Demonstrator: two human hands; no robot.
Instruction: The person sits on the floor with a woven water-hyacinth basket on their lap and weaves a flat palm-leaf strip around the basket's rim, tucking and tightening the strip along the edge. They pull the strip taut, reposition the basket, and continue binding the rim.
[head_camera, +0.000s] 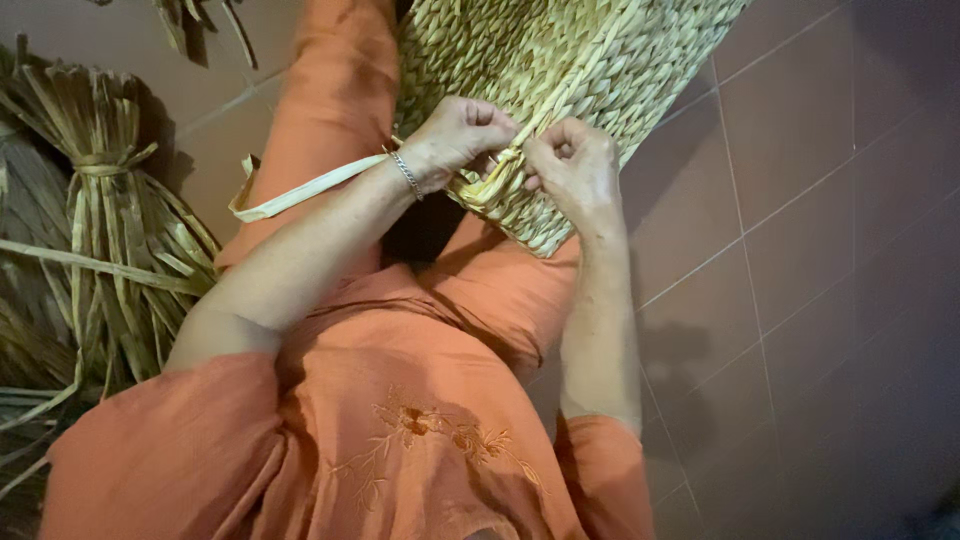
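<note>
— What fills the upper middle of the frame?
— A woven basket (560, 70), resting on the orange-clad lap above the tiled floor (820, 300). A tied bundle of dried leaves (110, 230) lies at left.
— And the hands?
— Both forearms reach up toward its lower edge. The left hand (455, 135) is curled, its grip pinched on a pale leaf strip (300, 192); the right hand (575, 165) is fisted on the weaving strand (500, 170).

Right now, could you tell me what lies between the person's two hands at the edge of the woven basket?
In the head view, a pale twisted fibre strand at the basket's rim lies between the left hand and right hand, pinched from both sides.
</note>
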